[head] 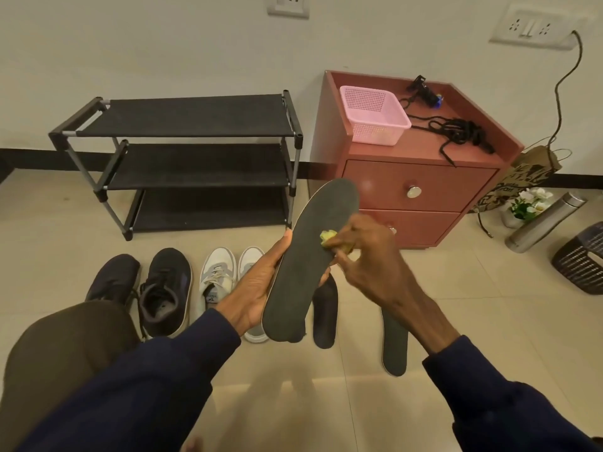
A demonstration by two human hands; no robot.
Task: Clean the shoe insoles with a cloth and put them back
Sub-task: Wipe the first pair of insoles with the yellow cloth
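a black shoe rack point(195, 158) with three shelves stands on the tiled floor against the wall. just beside it, on the right, is a red-brown cabinet point(421, 190) with two drawers. a pink basket point(375, 115) and some black cords point(456, 132) lie on top of the cabinet.

in front of the rack, a pair of black shoes point(166, 288) stands on the floor, and a pair of white shoes point(217, 275) is just beside it on the right, partly hidden by the left arm.

the dark grey insole point(310, 262) is in the air, in front of the person, tilted with its toe end up toward the cabinet. two other insoles point(324, 308) lie flat on the floor under it and a little to the right.

the left hand point(257, 288) holds the insole from behind. its thumb lies on the left edge and its fingers are curled round the back, with the fingertips showing at the right edge. the right hand point(368, 262) has its fingers bent and pinches a small yellow-green cloth point(329, 238), which touches the upper face of the insole near the middle.
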